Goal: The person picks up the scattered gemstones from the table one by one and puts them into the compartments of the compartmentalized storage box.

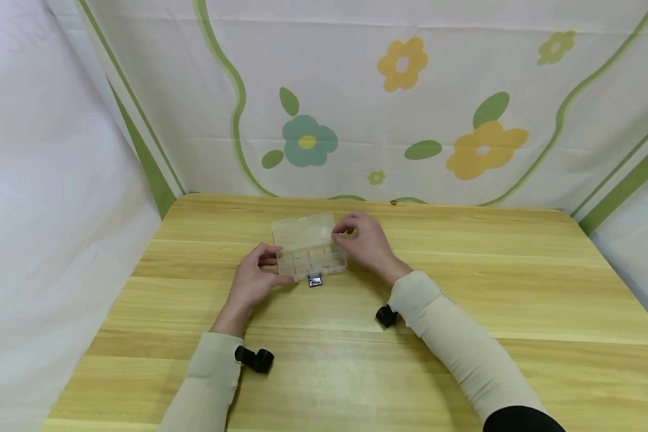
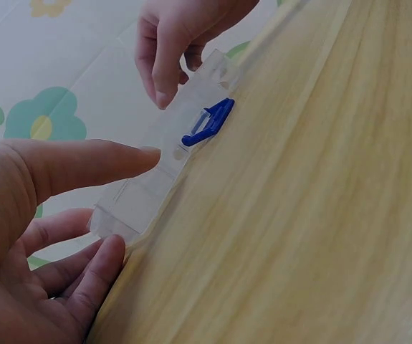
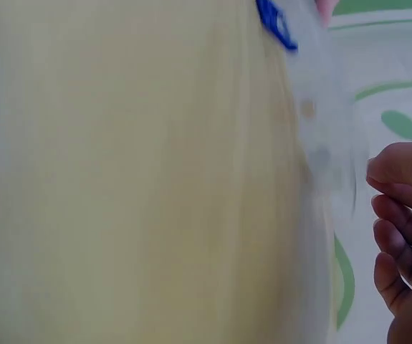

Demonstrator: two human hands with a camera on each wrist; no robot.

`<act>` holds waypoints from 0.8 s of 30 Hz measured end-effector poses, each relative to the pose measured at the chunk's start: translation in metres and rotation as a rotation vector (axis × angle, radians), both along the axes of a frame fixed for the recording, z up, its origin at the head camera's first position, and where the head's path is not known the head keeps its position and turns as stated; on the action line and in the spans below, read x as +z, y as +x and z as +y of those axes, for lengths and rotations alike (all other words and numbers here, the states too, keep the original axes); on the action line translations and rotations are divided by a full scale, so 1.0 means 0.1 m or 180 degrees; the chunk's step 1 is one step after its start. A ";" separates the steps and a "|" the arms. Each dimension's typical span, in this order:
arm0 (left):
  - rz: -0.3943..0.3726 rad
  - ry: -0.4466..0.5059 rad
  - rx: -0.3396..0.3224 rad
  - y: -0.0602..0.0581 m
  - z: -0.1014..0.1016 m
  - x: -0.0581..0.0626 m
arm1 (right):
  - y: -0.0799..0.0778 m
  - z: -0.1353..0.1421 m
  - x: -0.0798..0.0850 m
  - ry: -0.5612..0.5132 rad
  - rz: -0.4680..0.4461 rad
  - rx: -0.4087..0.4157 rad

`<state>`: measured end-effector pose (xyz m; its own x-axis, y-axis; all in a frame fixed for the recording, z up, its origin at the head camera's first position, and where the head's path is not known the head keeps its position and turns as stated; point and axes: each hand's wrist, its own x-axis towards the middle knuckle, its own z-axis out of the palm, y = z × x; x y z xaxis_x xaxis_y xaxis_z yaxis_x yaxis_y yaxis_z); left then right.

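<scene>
A clear plastic compartment box (image 1: 302, 269) lies on the table with its see-through lid (image 1: 304, 231) raised at the back. A blue latch (image 2: 211, 123) hangs at its front edge. My left hand (image 1: 254, 277) holds the box's left end, thumb along the front and fingers at the side. At the right end is my right hand (image 1: 364, 240), its thumb and index finger (image 3: 392, 168) brought together close to the lid's right edge. Whether they pinch the lid or something small cannot be told. Tiny items show in some compartments, too small to name.
A wood-grain table (image 1: 324, 372) spreads around the box. Behind it hangs a white cloth (image 1: 356, 108) printed with flowers and green lines. Each sleeve carries a small black device (image 1: 256, 360) near the wrist.
</scene>
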<state>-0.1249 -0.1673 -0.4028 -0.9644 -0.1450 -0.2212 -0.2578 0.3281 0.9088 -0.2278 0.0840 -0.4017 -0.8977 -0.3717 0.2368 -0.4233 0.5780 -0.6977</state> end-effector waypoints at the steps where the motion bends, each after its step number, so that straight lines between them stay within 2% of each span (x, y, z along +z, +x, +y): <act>1: -0.0003 -0.0004 -0.0001 0.00 0.00 0.00 | -0.02 0.03 0.00 0.0005 -0.0009 -0.0021; 10: -0.0031 0.0021 -0.0010 0.01 0.01 0.02 | -0.19 0.34 -0.06 -0.0022 -0.0167 -0.0379; 24: -0.0015 0.0076 0.0014 0.02 0.03 0.02 | -0.30 0.60 -0.09 -0.0015 -0.0377 -0.0764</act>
